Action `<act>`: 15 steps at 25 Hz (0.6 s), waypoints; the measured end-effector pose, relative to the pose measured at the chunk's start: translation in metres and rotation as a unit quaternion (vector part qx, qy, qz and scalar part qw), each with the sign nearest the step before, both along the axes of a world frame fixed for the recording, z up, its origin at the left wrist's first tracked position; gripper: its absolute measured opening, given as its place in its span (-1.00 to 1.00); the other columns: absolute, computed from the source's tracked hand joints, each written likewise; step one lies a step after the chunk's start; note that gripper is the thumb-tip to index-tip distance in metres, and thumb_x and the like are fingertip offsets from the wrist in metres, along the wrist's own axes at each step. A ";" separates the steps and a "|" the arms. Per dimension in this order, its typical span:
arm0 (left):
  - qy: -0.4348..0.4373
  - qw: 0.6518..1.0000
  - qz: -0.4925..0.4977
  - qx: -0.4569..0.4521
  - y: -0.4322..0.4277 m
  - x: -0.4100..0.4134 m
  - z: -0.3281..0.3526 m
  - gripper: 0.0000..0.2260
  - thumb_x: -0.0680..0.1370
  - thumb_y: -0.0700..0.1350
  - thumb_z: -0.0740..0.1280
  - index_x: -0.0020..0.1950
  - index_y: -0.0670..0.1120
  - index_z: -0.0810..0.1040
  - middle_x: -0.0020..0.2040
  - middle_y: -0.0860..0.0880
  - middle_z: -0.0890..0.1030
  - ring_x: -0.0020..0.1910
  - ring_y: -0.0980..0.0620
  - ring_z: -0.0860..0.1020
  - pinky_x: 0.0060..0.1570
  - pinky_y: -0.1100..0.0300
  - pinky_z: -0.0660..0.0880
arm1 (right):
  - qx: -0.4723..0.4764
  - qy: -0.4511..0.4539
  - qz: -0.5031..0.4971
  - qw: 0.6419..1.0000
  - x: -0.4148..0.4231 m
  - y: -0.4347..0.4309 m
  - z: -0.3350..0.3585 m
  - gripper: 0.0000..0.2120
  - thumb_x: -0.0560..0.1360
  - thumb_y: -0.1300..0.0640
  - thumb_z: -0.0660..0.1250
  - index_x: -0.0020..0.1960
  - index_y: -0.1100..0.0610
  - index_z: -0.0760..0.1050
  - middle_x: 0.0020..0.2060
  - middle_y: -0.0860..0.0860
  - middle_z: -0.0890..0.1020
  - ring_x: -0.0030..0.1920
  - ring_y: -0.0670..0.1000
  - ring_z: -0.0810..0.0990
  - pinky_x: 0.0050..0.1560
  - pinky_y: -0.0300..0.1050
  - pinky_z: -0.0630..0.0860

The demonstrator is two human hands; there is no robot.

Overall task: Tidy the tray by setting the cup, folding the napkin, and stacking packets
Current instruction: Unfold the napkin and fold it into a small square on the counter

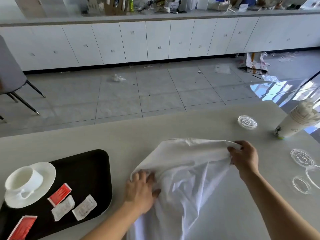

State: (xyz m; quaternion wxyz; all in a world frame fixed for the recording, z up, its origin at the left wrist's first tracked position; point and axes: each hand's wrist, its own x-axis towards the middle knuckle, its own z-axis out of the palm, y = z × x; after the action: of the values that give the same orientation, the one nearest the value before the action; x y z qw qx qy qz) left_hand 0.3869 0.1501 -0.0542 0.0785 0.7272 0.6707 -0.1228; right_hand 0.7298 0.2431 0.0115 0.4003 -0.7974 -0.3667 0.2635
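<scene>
A white cloth napkin point(183, 172) lies crumpled on the table in front of me, to the right of the tray. My left hand point(141, 191) grips its left edge with curled fingers. My right hand point(244, 156) pinches its far right corner, lifted a little off the table. The black tray point(86, 163) sits at the left. On it a white cup point(22, 178) stands upright on a white saucer point(46, 172). Two red packets point(59, 194) point(21, 228) and two white packets point(63, 207) point(84, 207) lie scattered on the tray.
A stack of paper cups point(294, 123) stands at the table's far right. Clear plastic lids point(247, 122) point(302, 156) point(301, 185) lie near it and along the right edge. A grey chair point(10, 75) stands on the floor at the left.
</scene>
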 end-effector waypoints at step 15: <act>-0.359 0.872 0.332 -0.018 0.066 0.000 0.026 -0.86 0.34 -0.07 0.42 -0.34 -0.05 0.48 -0.43 -0.01 0.51 -0.40 -0.10 0.49 -0.40 0.18 0.32 | -0.076 -0.157 0.103 0.979 -0.032 -0.052 -0.047 -0.72 0.47 0.25 0.38 0.17 0.10 0.60 -0.13 0.11 0.67 -0.07 0.21 0.61 -0.08 -0.03 0.49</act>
State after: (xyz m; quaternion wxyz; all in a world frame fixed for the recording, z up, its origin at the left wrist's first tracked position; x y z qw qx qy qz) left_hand 0.3869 0.2157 -0.0285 0.3633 0.4543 0.7959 0.1681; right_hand 0.6973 0.1912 -0.0357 0.2468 -0.8150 -0.4840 0.2016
